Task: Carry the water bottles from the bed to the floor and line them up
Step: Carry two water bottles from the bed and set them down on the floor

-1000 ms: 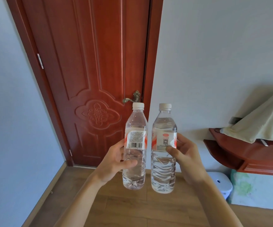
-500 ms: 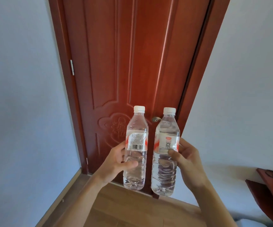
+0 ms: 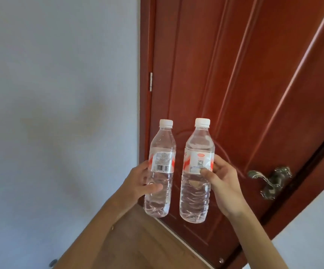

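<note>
— Between my two sets of fingers, what are you seeing?

— I am watching the left hand (image 3: 137,183) wrapping closed around the left bottle (image 3: 160,169), the right hand (image 3: 222,183) clasping the right bottle (image 3: 197,171) at its label. Both are riding upright, apart, caps above the fingers, over the floor (image 3: 147,243), likely for setting down base-first.
</note>
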